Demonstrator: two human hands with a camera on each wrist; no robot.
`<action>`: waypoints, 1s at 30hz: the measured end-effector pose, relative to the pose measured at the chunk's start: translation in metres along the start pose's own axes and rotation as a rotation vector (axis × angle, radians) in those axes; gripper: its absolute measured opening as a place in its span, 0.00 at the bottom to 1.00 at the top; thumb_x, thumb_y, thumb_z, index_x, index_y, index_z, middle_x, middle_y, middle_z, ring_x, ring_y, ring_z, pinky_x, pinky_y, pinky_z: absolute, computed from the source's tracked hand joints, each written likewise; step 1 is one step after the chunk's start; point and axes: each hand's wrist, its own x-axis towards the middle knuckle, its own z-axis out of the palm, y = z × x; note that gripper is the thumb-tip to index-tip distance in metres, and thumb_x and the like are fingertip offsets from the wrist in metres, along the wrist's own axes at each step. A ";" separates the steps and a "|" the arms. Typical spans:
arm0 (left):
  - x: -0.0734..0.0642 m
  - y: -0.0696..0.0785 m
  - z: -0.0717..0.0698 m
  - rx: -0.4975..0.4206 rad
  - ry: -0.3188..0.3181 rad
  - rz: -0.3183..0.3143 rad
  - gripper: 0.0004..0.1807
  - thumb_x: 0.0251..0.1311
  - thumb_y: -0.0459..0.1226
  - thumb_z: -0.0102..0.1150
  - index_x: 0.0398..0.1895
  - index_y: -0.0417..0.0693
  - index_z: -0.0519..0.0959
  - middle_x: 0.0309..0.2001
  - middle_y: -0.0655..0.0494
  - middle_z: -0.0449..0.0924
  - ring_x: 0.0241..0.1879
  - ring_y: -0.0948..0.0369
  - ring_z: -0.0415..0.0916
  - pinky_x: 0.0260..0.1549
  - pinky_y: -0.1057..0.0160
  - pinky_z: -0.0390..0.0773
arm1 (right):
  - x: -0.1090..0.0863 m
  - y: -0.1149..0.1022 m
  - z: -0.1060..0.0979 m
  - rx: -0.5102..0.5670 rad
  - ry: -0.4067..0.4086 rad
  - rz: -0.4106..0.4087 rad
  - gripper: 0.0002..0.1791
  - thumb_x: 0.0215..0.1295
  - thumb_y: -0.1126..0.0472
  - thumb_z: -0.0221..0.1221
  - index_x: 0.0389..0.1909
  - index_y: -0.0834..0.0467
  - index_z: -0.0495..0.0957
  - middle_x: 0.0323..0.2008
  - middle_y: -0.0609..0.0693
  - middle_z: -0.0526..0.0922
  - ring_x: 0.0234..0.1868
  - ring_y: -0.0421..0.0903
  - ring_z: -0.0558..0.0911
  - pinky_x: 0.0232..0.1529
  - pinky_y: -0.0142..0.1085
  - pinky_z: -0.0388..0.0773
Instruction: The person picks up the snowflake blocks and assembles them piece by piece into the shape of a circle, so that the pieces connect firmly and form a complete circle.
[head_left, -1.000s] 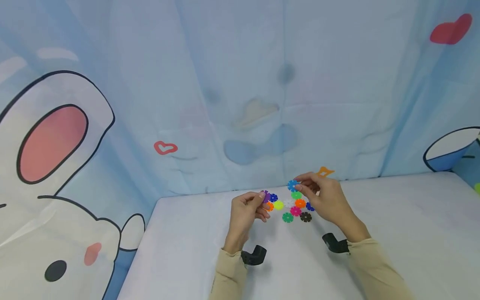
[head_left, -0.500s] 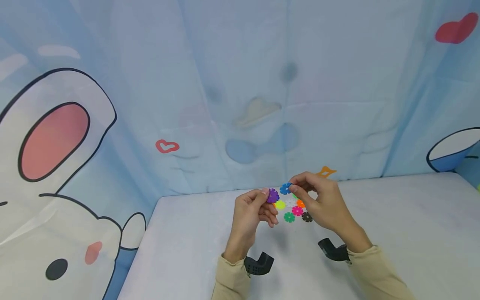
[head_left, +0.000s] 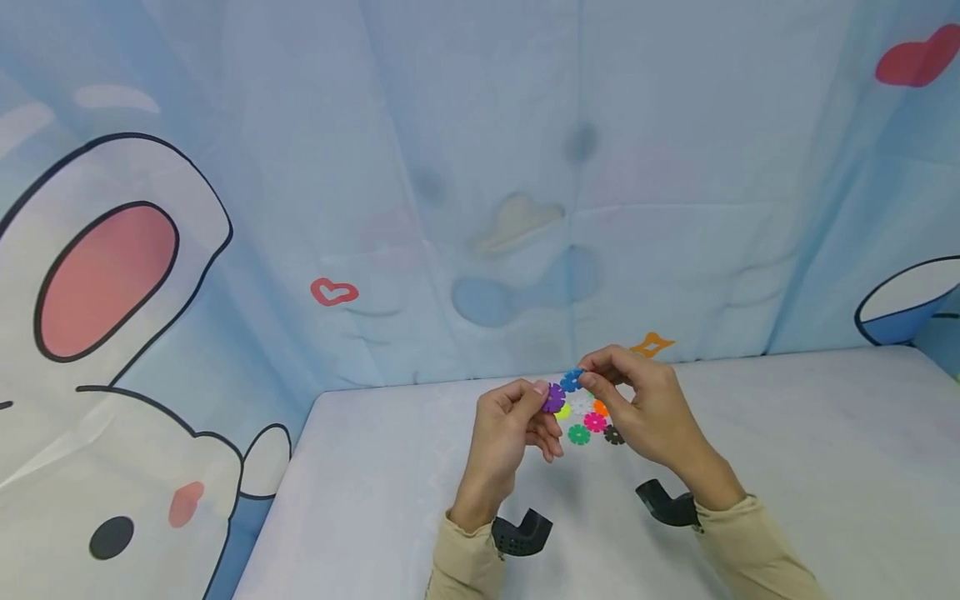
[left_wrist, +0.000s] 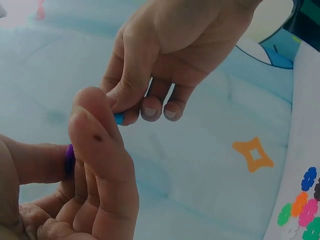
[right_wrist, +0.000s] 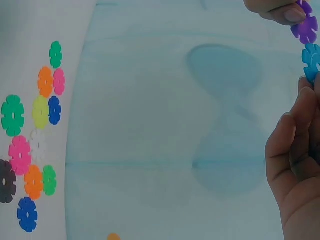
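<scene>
My left hand (head_left: pixel 504 429) pinches a purple notched plastic disc (head_left: pixel 555 398) between thumb and fingers, raised above the white table. Opposite it, my right hand (head_left: pixel 651 408) holds a light-blue disc (head_left: pixel 572 381) of the same snowflake shape by its edge. In the right wrist view the purple disc (right_wrist: pixel 306 25) and the blue disc (right_wrist: pixel 311 60) meet rim to rim; whether their notches interlock I cannot tell. Fingers cover most of both discs in the left wrist view, leaving slivers of the purple disc (left_wrist: pixel 69 159) and the blue disc (left_wrist: pixel 119 119).
Behind the hands, several loose discs lie grouped on the white table (head_left: pixel 360 492), among them a green disc (head_left: pixel 578 435), a pink disc (head_left: pixel 595 422) and a dark disc (head_left: pixel 613 435). A light-blue printed curtain (head_left: pixel 450 167) hangs along the table's far edge.
My left hand has moved right with the purple disc, and my right hand has brought the blue disc left and slightly down. The two discs, apart a second ago, are now together.
</scene>
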 end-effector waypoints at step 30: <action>0.006 -0.011 0.004 -0.021 0.074 -0.062 0.15 0.80 0.37 0.55 0.33 0.37 0.80 0.19 0.55 0.81 0.13 0.65 0.80 0.17 0.67 0.83 | 0.000 0.003 0.006 -0.062 0.013 -0.123 0.14 0.54 0.77 0.74 0.37 0.58 0.86 0.33 0.45 0.88 0.28 0.36 0.82 0.31 0.21 0.76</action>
